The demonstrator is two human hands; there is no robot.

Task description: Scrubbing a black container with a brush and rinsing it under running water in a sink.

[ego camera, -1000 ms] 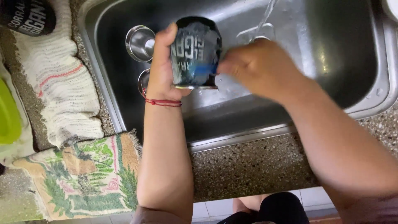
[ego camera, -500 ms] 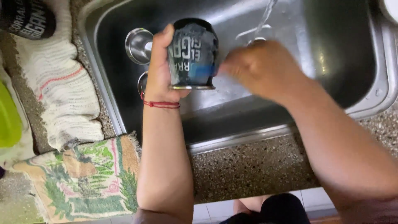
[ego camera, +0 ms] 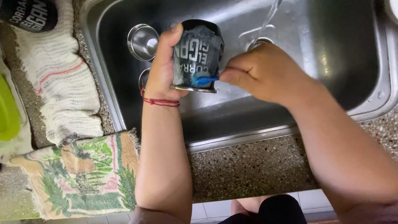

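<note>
My left hand (ego camera: 163, 68) grips a dark printed mug (ego camera: 198, 54) and holds it tilted over the steel sink (ego camera: 331, 49). A red string bracelet circles that wrist. My right hand (ego camera: 259, 72) pinches a small blue scrubbing tool (ego camera: 206, 79) whose tip presses against the mug's lower side near its metal rim. A thin stream of water (ego camera: 268, 18) falls into the sink just behind my right hand, close to the drain.
Two small steel cups (ego camera: 143, 41) lie in the sink's left corner. A white towel (ego camera: 58, 79) and a floral cloth (ego camera: 78, 174) cover the speckled counter at left, with another dark mug (ego camera: 29, 14) and a green object (ego camera: 8, 112).
My right hand has pulled back slightly, so the blue tool now shows against the mug. The mug stays in my left hand at about the same spot.
</note>
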